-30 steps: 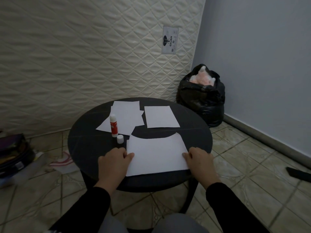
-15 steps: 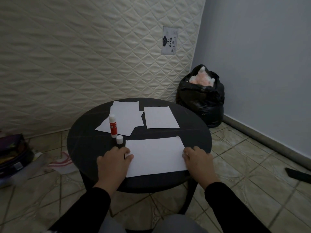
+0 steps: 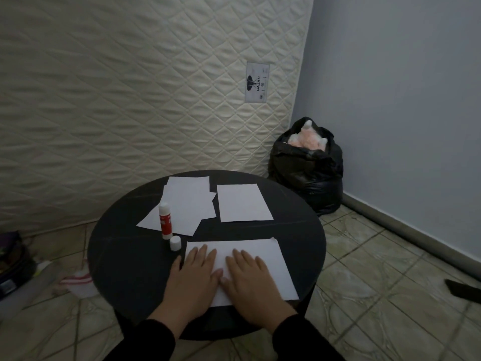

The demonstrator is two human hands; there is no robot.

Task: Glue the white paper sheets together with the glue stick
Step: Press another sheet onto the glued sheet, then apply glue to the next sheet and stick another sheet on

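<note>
With the left hand (image 3: 192,277) and right hand (image 3: 250,282) flat, fingers straight, on the near paper sheet (image 3: 260,259) by the worktop's (image 3: 125,256) near edge, pressing should spread outward from the middle, smoothing toward the right edge.

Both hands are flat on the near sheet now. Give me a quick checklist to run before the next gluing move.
1. Near sheet lying flat on the round table: ok.
2. Left hand and right hand pressing it, fingers straight: ok.
3. Glue stick upright, within reach: ok.
4. Its cap off, standing beside it: ok.
5. More paper ready: single sheet and overlapping sheets lie behind: ok.
6. Glue bond under the near sheet: cannot tell.
</note>
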